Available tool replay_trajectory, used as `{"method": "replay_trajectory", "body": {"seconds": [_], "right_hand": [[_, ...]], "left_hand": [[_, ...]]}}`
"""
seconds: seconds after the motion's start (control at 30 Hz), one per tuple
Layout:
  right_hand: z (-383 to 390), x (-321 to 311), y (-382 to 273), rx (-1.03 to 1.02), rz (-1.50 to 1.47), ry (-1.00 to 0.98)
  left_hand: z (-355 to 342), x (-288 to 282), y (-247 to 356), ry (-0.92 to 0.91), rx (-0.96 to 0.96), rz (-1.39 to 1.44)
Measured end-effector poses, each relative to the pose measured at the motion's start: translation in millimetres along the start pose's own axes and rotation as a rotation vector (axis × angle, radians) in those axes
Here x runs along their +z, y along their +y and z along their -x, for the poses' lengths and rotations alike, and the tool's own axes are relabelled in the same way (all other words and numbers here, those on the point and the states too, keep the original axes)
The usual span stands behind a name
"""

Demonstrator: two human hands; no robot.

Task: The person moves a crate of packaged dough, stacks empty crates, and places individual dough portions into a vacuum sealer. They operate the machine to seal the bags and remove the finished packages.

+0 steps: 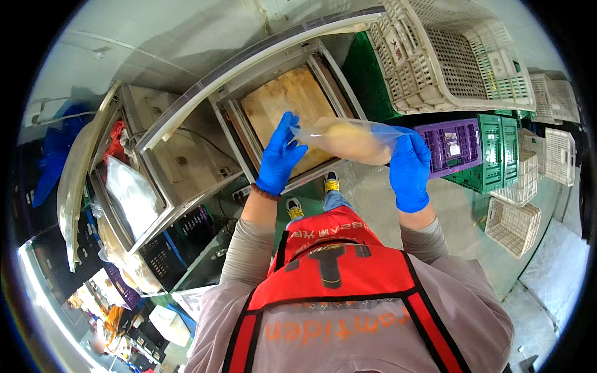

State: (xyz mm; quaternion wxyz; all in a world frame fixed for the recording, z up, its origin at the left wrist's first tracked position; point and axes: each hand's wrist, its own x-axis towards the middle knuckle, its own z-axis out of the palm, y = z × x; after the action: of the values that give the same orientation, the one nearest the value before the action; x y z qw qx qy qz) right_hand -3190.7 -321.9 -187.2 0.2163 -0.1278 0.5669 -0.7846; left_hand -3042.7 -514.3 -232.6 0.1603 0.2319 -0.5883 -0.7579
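Observation:
A clear plastic bag stretches between my two blue-gloved hands, with a pale yellowish, rounded item inside it; its kind I cannot make out. My left hand has its fingers closed at the bag's left end. Gripping the right end is my right hand. Both hands hold the bag above the front part of an open metal chamber machine. A worn tan board lies in the chamber, partly hidden by the bag and my left hand.
The machine's raised clear lid arches behind the chamber. To the left stands a second chamber with a silvery sheet in it. White crates, a purple crate and green crates stand at the right.

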Motion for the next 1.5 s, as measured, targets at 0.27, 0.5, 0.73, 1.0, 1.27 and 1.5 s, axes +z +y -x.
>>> {"method": "replay_trajectory", "body": {"seconds": [0.27,0.5,0.73,1.0,1.27,1.5], "right_hand": [[-22.2,3.8,19.2,0.094,-0.157,-0.140],[8.6,10.4,95.3,0.321,-0.202,-0.070],[21.4,-42.5,178.2,0.652,0.082,-0.168],[-85.2,-64.3,202.6,-0.237,1.496,-0.231],[-107.0,-91.8,209.6,-0.255,1.554,-0.247],[-29.6,-74.6,200.3,-0.044,0.798,-0.364]], "left_hand": [[-24.9,-3.8,-25.8,0.187,0.017,0.165],[-34.7,-69.1,-60.3,0.215,0.111,0.004],[-62.5,-78.2,-106.1,0.143,-0.214,-0.266],[-72.2,-63.8,-115.5,0.124,-0.056,-0.121],[-70.8,-74.1,-126.2,0.142,0.001,-0.117],[-66.4,-75.6,-129.7,0.223,-0.051,-0.153]]}}
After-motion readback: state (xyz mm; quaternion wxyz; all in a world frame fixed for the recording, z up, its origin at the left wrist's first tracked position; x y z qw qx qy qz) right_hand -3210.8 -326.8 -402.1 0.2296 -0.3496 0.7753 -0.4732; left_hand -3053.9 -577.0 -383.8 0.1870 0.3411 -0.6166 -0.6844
